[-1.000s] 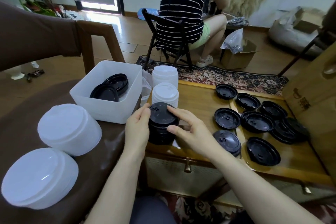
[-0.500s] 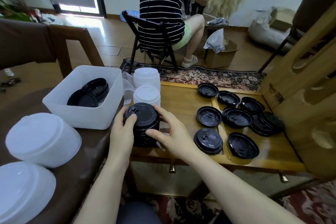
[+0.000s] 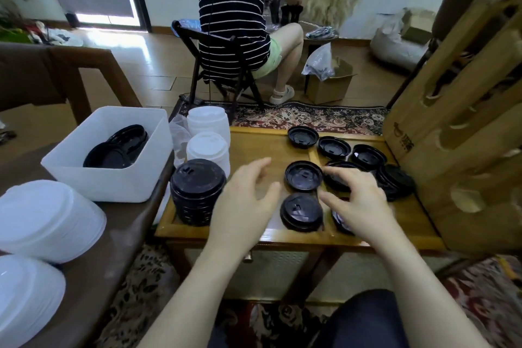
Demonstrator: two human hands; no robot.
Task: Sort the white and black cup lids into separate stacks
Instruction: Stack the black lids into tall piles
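Both forearms are bare, no sleeves showing; the lap wears dark, possibly navy, fabric.

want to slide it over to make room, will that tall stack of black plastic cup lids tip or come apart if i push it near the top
Probably yes. The tall stack of black plastic cup lids stands many lids high on a narrow base, so a push near its top would likely tilt it. The lids look thin and light, merely nested, so the upper ones may shear off. The glossy wooden tray table should let it slide if pushed low.

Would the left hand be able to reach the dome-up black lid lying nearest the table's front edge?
Probably yes: the left hand hovers open just beside that lid, nothing lies between them, and the right hand is off to the lid's other side.
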